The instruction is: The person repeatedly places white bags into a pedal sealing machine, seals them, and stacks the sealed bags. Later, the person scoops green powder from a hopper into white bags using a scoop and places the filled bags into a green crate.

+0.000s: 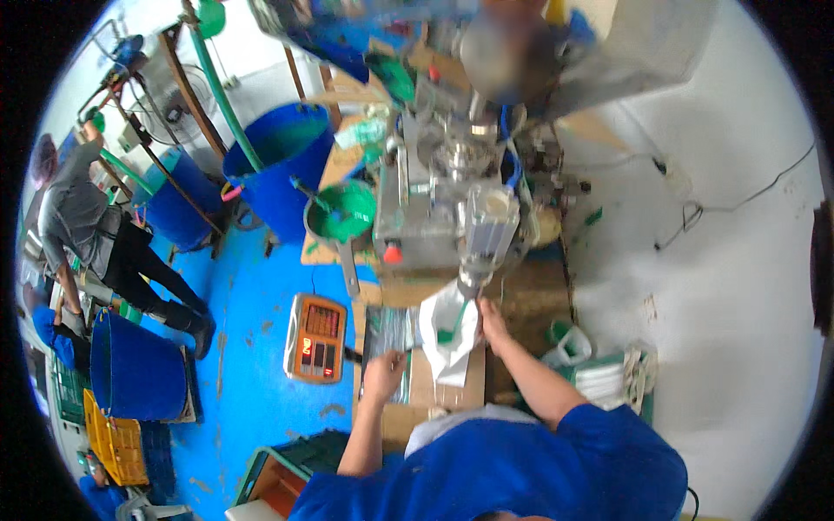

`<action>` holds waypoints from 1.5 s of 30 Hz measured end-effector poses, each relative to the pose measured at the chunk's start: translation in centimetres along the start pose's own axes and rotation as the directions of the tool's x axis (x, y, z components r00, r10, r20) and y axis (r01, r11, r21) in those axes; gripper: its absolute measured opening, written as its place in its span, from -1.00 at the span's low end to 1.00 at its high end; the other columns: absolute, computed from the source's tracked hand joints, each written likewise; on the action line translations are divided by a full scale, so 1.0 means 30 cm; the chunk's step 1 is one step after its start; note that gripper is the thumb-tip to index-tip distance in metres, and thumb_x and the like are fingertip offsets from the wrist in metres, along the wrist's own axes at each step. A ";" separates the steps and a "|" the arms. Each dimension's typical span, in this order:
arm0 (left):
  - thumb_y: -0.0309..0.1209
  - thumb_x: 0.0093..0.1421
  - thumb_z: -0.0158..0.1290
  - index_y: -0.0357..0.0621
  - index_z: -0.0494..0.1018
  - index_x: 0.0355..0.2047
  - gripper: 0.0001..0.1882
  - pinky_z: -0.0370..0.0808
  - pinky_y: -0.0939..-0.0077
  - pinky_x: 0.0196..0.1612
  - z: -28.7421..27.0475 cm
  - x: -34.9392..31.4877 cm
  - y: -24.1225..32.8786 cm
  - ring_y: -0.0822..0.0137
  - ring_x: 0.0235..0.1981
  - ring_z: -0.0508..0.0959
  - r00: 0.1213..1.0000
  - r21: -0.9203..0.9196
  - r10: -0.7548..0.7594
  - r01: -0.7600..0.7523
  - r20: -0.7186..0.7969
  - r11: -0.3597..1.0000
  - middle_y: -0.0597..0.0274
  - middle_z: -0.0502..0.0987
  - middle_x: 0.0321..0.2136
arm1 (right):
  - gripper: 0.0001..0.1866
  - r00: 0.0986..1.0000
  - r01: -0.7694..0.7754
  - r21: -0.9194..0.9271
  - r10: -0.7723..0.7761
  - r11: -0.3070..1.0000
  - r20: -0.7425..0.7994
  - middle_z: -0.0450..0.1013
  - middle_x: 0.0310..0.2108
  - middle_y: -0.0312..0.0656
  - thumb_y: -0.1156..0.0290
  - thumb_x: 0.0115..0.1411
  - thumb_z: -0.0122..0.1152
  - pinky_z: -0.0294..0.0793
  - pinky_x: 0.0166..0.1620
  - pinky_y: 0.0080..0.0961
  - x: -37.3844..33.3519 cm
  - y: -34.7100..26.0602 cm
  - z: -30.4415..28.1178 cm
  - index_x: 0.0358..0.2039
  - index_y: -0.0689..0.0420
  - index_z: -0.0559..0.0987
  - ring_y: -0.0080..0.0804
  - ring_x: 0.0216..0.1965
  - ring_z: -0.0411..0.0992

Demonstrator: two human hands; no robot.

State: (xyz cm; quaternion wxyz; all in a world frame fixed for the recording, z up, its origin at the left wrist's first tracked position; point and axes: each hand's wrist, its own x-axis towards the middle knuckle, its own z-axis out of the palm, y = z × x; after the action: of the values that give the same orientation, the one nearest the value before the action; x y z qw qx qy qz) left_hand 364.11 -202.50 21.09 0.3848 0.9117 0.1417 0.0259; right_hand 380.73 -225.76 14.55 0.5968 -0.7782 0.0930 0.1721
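Note:
A white bag hangs below the metal nozzle of a filling machine, its mouth at the nozzle. A thin green stream runs down inside it to a green patch. My right hand is closed on the bag's upper right edge, close to the nozzle. Left of the bag, my left hand is closed, with a thin dark piece showing at its fingertips and pointing toward the bag; what it is I cannot make out. Flat clear plastic sheets or bags lie beside that hand on the bench.
An orange scale with a lit display stands left of the bench. The metal machine rises ahead, beside a pan of green liquid. Blue tubs stand at the left, where a person works. A green crate is near my left elbow.

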 end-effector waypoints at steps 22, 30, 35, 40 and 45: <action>-0.24 0.08 0.03 -0.07 0.43 -0.09 -0.62 0.43 0.21 -0.14 0.257 -0.394 0.067 -0.01 -0.23 0.52 0.856 0.350 -0.227 0.058 0.465 0.935 -0.07 0.55 -0.31 | -0.73 0.903 -0.420 0.199 0.385 0.885 0.193 0.32 -0.52 -0.32 0.23 0.22 0.01 0.32 -0.64 -0.58 -0.220 0.362 -0.428 -0.15 0.09 0.38 -0.55 -0.66 0.28; -0.27 0.08 -0.01 -0.14 0.41 -0.10 -0.62 0.40 0.14 -0.10 0.344 -0.399 0.137 -0.07 -0.18 0.50 0.885 0.229 -0.155 0.056 0.440 0.972 -0.13 0.51 -0.24 | -0.77 0.863 -0.484 0.023 0.473 0.875 0.177 0.37 -0.48 -0.33 0.24 0.21 0.03 0.33 -0.62 -0.55 -0.352 0.584 -0.588 -0.18 0.06 0.42 -0.54 -0.64 0.32; -0.30 0.05 0.03 -0.11 0.42 -0.15 -0.66 0.41 0.13 -0.12 0.380 -0.444 0.164 -0.05 -0.18 0.49 0.853 0.295 -0.186 0.039 0.488 0.955 -0.05 0.51 -0.24 | -0.72 0.828 -0.482 -0.155 0.507 0.862 0.240 0.39 -0.45 -0.32 0.17 0.22 -0.02 0.38 -0.54 -0.55 -0.370 0.616 -0.571 -0.16 0.07 0.42 -0.54 -0.57 0.36; -0.27 0.06 0.01 -0.07 0.46 -0.17 -0.68 0.44 0.15 -0.17 0.377 -0.483 0.173 -0.02 -0.23 0.51 0.837 0.296 -0.205 0.054 0.507 0.954 -0.01 0.53 -0.31 | -0.62 0.765 -0.368 -0.316 0.478 0.874 0.432 0.39 -0.35 -0.29 0.09 0.23 -0.05 0.43 -0.38 -0.47 -0.389 0.492 -0.503 -0.08 0.07 0.39 -0.50 -0.43 0.37; -0.16 0.05 0.07 -0.06 0.47 -0.23 -0.67 0.44 0.20 -0.17 0.334 -0.421 0.316 0.03 -0.25 0.51 0.979 0.011 0.062 -0.065 0.192 0.998 0.10 0.49 -0.25 | -0.36 0.488 -0.435 -0.193 0.411 0.879 0.770 0.35 -0.09 -0.16 -0.17 0.18 -0.11 0.38 -0.10 -0.32 -0.465 0.303 -0.340 0.05 0.09 0.33 -0.31 -0.14 0.34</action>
State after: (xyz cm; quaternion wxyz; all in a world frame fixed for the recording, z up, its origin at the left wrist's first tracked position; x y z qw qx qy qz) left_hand 355.85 -219.28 21.55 0.3876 0.9174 0.0750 -0.0512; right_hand 366.27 -238.88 14.02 0.5243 -0.5639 0.0090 0.6380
